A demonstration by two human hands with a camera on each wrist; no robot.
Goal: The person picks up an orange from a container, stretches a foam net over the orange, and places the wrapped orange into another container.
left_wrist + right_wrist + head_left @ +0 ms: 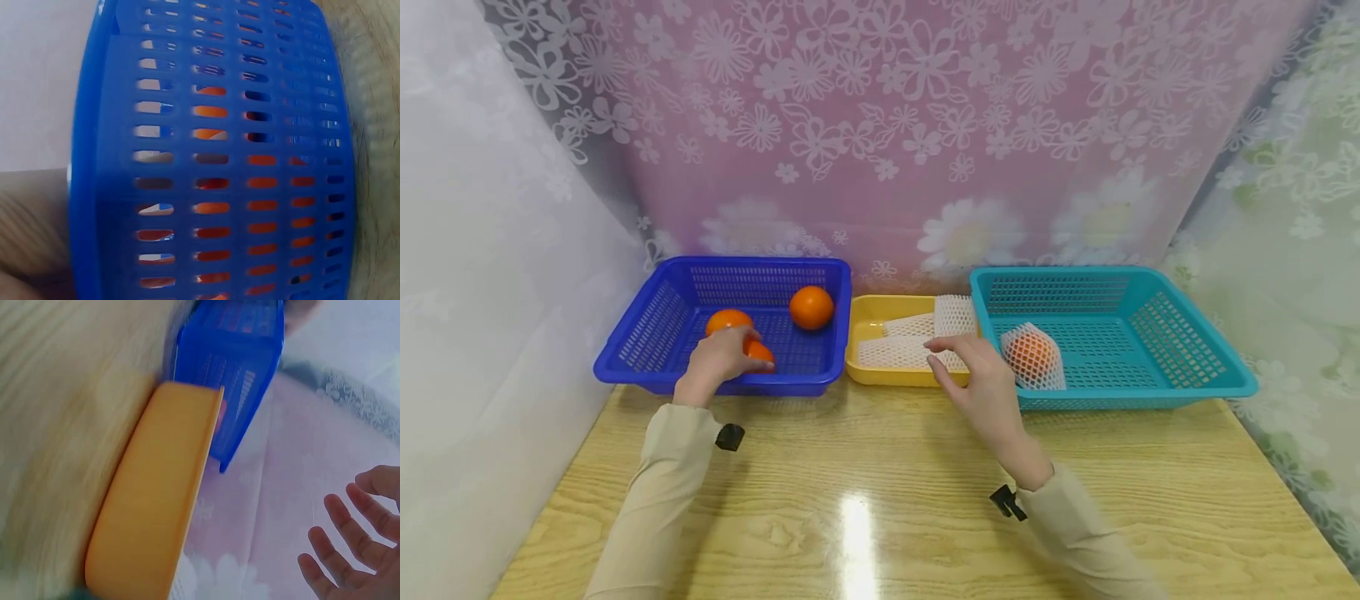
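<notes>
My left hand reaches over the front rim of the blue basket, its thumb and fingers around an orange. Just behind that hand lies a second orange, and a third orange sits farther right in the basket. In the left wrist view the slotted basket wall covers most of the hand, with orange showing through the slots. Over the right end of the yellow tray, my right hand hovers with thumb and fingers apart, holding nothing. White foam net sleeves lie in that tray.
To the right stands a teal basket holding one orange in a white foam net. All the containers stand side by side on a wooden table. A flowered pink curtain hangs close behind them.
</notes>
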